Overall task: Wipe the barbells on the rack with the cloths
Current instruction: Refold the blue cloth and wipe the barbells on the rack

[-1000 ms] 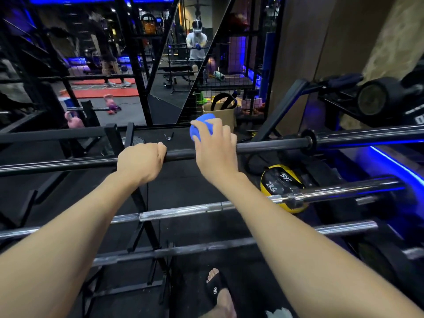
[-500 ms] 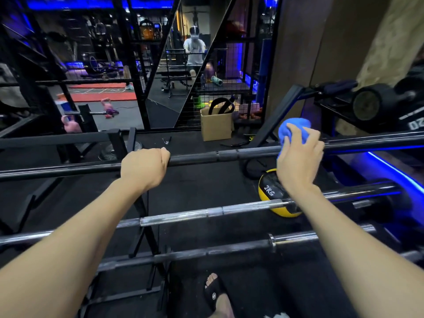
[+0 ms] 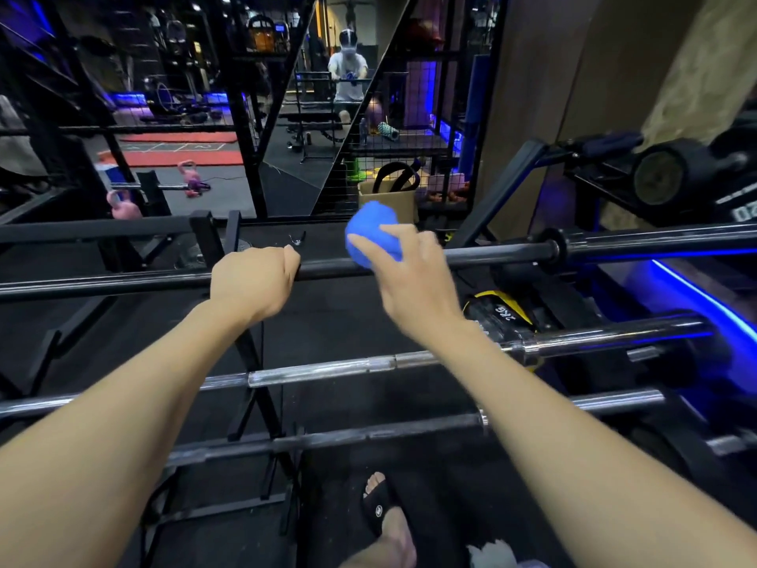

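A dark barbell lies across the top of the black rack. My left hand grips this bar with curled fingers. My right hand holds a bunched blue cloth against the same bar, a little right of my left hand. Two more barbells lie lower and nearer: a chrome one and a darker one. My forearms cross over both.
A yellow and black medicine ball sits on the floor under the bars. A cardboard box stands beyond the rack, with a mirror behind. Dumbbells rest on a shelf at right. My sandalled foot is below the rack.
My right hand slid the cloth right along the top bar, then back left toward my left hand. My left hand kept its grip in place.
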